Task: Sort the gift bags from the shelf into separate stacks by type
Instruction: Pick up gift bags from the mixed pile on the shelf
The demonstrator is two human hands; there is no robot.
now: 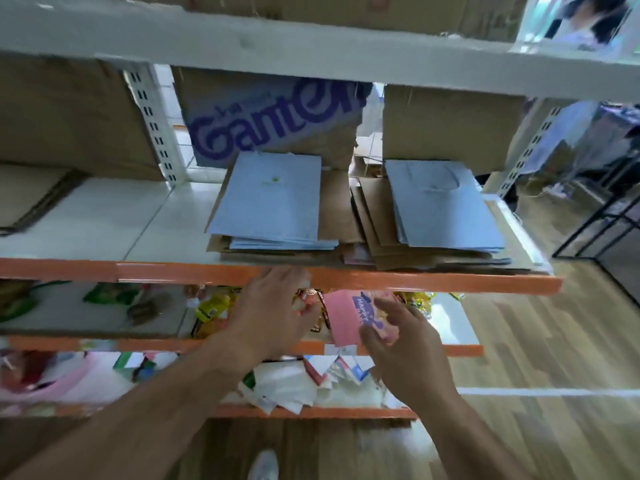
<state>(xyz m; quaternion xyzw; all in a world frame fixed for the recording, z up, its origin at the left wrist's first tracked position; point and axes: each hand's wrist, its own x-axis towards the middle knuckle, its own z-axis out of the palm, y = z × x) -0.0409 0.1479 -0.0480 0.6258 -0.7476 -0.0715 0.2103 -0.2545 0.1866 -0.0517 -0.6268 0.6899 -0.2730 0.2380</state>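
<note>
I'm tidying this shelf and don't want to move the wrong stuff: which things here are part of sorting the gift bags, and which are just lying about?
Job: left stack of pale blue bags; right stack of pale blue bags; brown paper bags; pink Happy bag by the right hand.
Lying about: cardboard boxes; snack packets on the shelf below.

- A stack of flat pale-blue paper gift bags (270, 199) lies on the white shelf board (166, 220); the top one bears a small green mark.
- Flat brown kraft paper bags (337, 209) lie under and beside it.
- A second pale-blue paper bag stack (446, 206) lies just to the right, skewed, on more brown kraft bags (377, 216).
- A small pink gift bag (346, 317) with purple "HAPPY" lettering shows below the shelf's orange edge, blurred.
</note>
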